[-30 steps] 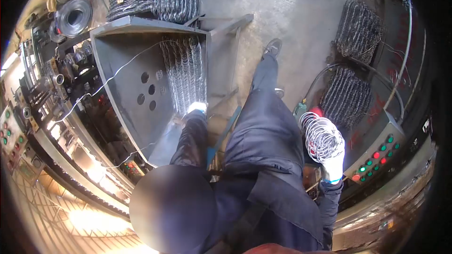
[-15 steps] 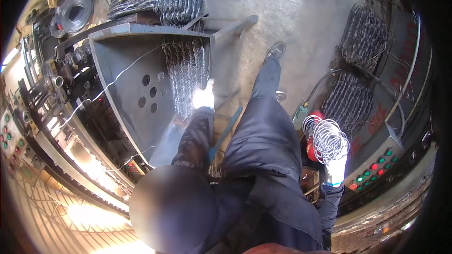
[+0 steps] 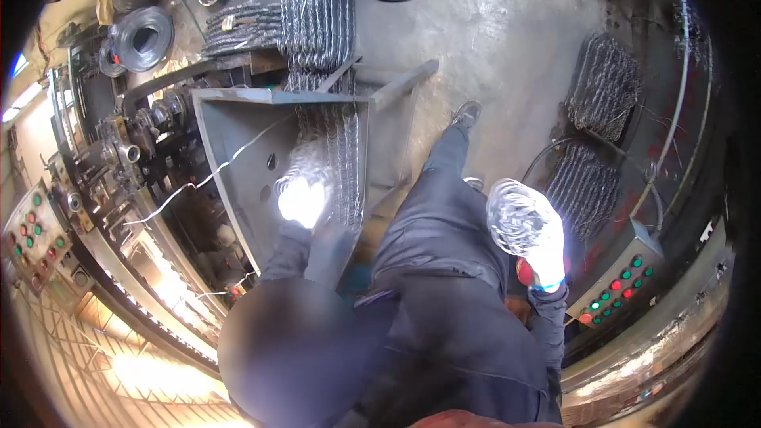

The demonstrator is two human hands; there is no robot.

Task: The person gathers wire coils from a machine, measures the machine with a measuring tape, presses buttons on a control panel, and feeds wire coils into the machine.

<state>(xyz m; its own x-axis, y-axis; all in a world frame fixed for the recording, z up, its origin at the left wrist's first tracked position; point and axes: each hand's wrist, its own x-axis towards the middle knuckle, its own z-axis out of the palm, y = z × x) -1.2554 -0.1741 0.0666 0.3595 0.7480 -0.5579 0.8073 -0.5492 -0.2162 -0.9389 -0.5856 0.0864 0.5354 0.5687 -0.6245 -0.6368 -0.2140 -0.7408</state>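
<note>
Right hand (image 3: 547,255), white knit glove with a blue cuff edge, is grasping a loose round bundle of shiny silver wire loops (image 3: 515,212); loops stick out past the fingers, away from the body and toward the midline, clear of the dark trouser leg (image 3: 440,234). Left hand (image 3: 301,204), white glove blown out by glare, is over the open grey sheet-metal trough (image 3: 325,97). A blurred clump of silver wire coils (image 3: 307,165) sits right at its fingertips on the far side; can't tell whether the fingers are closed on it or just against it, glare hides them. Long rows of silver spiral wire (image 3: 349,162) lie in the trough just right of that clump, running along the trough's right wall. So: one bundle in the right hand outside the trough, other wire at and beside the left hand inside it, hands well apart with the leg between. Thin pale wire strand (image 3: 212,174) runs from the machine on the left across the trough's left edge. Beyond the right hand, two dark bundles of twisted wire (image 3: 604,83) lie one past the other. A round red object (image 3: 524,271) shows just beside the right glove, partly hidden by it. Grey control box with red and green buttons (image 3: 620,289) is to the right of that hand, apart from it.
</note>
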